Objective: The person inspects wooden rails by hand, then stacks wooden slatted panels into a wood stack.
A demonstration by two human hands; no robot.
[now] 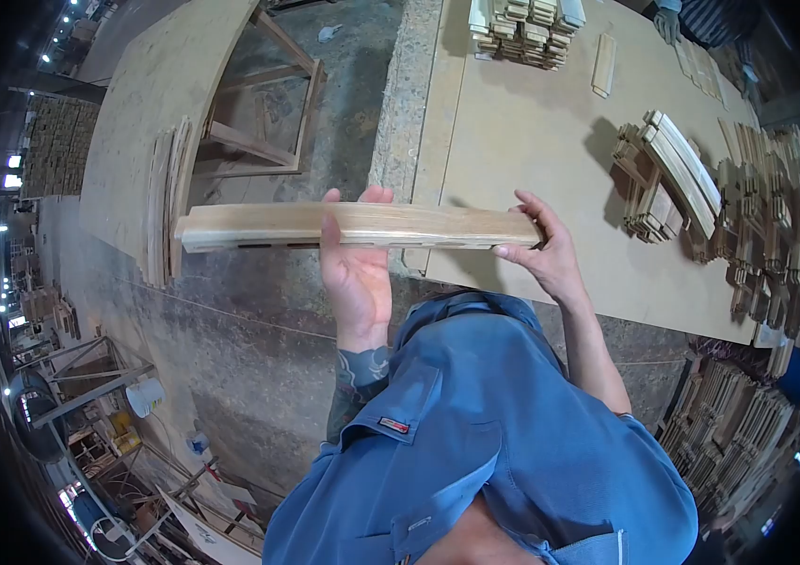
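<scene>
A long, pale wooden strip (438, 224) with a moulded profile and dark slots along its lower edge is held level in front of my body. Under its left half lies my left hand (359, 278), palm up, thumb across the near face and fingertips showing beyond the far edge. At the right end my right hand (551, 252) grips the wood between thumb and fingers. The strip reaches from over the floor gap on the left to over the work table (504, 141) on the right.
Stacked wooden strips (527, 33) stand at the table's far edge, with a single strip (604, 66) nearby. More piles (654, 179) fill the right side. On the left, thin strips (165, 198) lean along another board-topped table (151, 94). Another person's gloved hand (667, 25) shows at top right.
</scene>
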